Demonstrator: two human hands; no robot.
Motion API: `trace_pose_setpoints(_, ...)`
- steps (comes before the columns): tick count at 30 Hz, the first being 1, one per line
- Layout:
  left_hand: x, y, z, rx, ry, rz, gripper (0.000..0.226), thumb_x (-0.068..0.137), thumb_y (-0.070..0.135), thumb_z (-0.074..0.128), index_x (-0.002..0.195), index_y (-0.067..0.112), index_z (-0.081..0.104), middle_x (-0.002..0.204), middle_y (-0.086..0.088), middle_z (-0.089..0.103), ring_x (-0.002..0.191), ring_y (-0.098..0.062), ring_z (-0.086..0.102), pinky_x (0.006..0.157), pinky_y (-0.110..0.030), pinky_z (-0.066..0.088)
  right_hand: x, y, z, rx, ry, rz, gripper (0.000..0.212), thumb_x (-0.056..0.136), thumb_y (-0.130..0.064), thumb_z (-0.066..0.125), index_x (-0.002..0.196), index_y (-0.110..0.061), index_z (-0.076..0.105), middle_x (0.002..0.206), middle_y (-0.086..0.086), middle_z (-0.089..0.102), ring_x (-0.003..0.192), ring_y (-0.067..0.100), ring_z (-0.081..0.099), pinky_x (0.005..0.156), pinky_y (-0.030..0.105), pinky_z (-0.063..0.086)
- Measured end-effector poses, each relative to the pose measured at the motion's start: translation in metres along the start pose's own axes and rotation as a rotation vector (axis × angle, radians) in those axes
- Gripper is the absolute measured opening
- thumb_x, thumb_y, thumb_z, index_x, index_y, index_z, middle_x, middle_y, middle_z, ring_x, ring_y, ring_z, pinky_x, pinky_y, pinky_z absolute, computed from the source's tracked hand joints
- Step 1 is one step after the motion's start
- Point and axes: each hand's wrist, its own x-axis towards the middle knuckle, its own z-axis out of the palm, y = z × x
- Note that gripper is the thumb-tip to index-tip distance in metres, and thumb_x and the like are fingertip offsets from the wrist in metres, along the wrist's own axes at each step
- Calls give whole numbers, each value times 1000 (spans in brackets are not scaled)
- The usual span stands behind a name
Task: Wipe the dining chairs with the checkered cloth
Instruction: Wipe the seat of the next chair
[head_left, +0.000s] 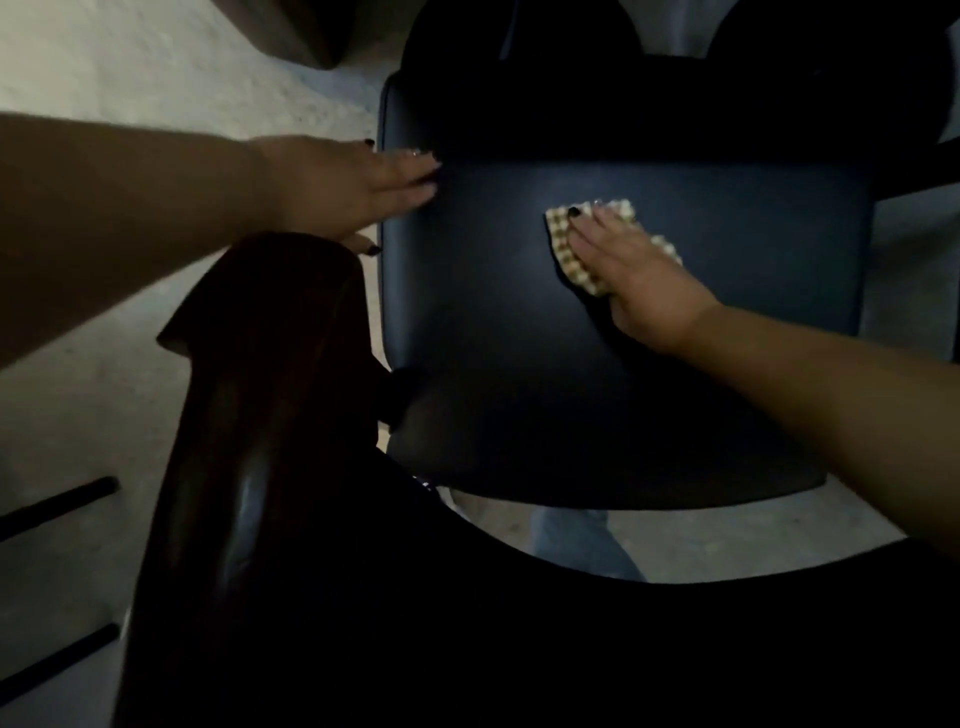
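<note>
Checkered cloth (566, 244), one; chair (519, 322), one; hands, two

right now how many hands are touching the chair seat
2. The left hand rests flat on the left edge of the dark chair seat; the right hand presses the checkered cloth on the seat's middle.

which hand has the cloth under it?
The right hand: it presses the checkered cloth flat on the dark blue chair seat. The left hand rests bare on the seat's left edge.
</note>
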Motion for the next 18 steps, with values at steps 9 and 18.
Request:
trace_pose_setpoints(9,52,67,-53,-217,-193,-89,151,60,58,83,144,9,-33,152,-18,-37,144,-38,-23,118,-53,14,-72,-56,77,-22,-25,-257,56,81,3,46,136,2,45,144,21,42,135,42,35,108,59,31)
trace_pose_setpoints(18,74,129,-37,-171,-200,-169,161,52,45,93,143,14,-36,143,-13,-50,136,-48,-33,113,-63,18,-114,-56,77,-348,-362,-824,48,93,-34,55,138,-19,49,145,0,47,135,17,41,112,32,33)
